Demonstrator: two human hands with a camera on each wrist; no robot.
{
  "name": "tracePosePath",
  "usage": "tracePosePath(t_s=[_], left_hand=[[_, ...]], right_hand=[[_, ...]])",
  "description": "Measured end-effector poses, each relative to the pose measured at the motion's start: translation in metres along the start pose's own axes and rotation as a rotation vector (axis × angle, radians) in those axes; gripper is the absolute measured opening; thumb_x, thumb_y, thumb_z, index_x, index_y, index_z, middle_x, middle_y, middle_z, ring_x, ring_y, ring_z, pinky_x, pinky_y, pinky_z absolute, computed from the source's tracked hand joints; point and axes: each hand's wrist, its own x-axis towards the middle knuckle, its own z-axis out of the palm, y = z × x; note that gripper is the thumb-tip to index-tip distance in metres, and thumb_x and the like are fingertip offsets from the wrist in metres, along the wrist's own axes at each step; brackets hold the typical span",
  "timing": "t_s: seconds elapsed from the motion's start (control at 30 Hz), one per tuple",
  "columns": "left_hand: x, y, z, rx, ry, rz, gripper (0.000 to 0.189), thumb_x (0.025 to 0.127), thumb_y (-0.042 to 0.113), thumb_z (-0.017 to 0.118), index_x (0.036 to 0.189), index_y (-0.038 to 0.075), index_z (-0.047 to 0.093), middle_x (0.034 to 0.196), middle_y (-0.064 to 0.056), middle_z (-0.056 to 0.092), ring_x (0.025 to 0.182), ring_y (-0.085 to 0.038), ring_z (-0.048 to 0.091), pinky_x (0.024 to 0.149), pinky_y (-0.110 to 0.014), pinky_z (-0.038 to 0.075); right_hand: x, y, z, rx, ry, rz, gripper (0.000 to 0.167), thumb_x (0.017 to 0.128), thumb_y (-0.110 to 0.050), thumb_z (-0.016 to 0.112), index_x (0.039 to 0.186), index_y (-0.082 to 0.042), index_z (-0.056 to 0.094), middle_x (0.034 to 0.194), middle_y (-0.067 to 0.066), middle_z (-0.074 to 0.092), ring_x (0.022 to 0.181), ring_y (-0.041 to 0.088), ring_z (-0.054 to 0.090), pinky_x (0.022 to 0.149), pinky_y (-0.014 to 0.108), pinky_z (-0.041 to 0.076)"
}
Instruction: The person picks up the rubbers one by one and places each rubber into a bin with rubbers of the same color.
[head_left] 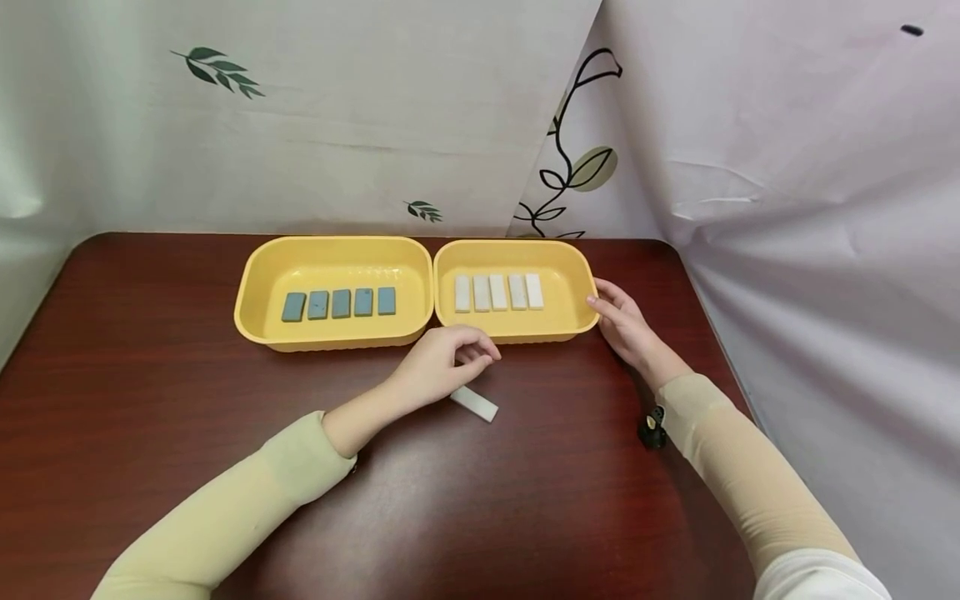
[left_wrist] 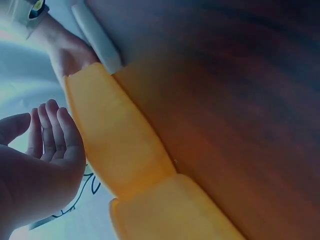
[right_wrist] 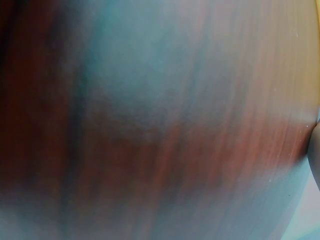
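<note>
My left hand (head_left: pixel 442 362) hovers over the table in front of the two yellow bins, its fingers loosely curved and nothing between them. Partly hidden beneath it, a white block (head_left: pixel 476 404) lies slantwise on the table; the left wrist view shows this white block (left_wrist: pixel 100 40) too. At the right end of the right yellow bin (head_left: pixel 517 333), my right hand (head_left: pixel 630 329) grips the rim, thumb on the edge. Inside that bin stands a row of several white blocks (head_left: pixel 498 292). The left yellow bin (head_left: pixel 337 342) holds a row of several blue-grey blocks (head_left: pixel 341 303).
Both bins stand end to end near the back edge of the dark red-brown table (head_left: pixel 525 508). A pale patterned curtain (head_left: pixel 337 125) hangs behind them and along the right side. A small black device (head_left: pixel 652 429) sits at my right wrist.
</note>
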Motion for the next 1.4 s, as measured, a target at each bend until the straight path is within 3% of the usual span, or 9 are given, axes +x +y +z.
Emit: tracePosePath(t_s=[0.5, 0.83, 1.4], left_hand=[[-0.009, -0.015, 0.006, 0.228, -0.163, 0.099, 0.009, 0.095, 0.006, 0.075, 0.102, 0.012, 0.078, 0.096, 0.001, 0.075, 0.087, -0.008, 0.068, 0.079, -0.021, 0.057], [-0.011, -0.022, 0.002, 0.346, -0.244, 0.120, 0.020, 0.087, 0.006, 0.084, 0.104, 0.015, 0.077, 0.103, 0.003, 0.073, 0.096, -0.013, 0.068, 0.088, -0.027, 0.056], [-0.010, -0.030, -0.002, 0.452, -0.302, 0.129, 0.023, 0.085, 0.011, 0.088, 0.105, 0.015, 0.077, 0.103, 0.003, 0.072, 0.091, -0.012, 0.065, 0.086, -0.030, 0.056]], right_hand=[[-0.002, 0.000, -0.001, -0.034, 0.001, 0.020, 0.031, 0.108, 0.000, 0.046, 0.138, -0.007, 0.048, 0.119, -0.009, 0.065, 0.107, 0.003, 0.066, 0.092, 0.014, 0.054], [-0.004, -0.001, 0.000, -0.019, -0.001, 0.010, 0.030, 0.107, 0.001, 0.047, 0.136, -0.008, 0.050, 0.118, -0.008, 0.066, 0.108, 0.003, 0.066, 0.092, 0.015, 0.054], [-0.005, -0.002, 0.002, -0.030, 0.003, 0.015, 0.031, 0.107, 0.001, 0.046, 0.137, -0.007, 0.048, 0.118, -0.008, 0.065, 0.108, 0.003, 0.064, 0.092, 0.014, 0.053]])
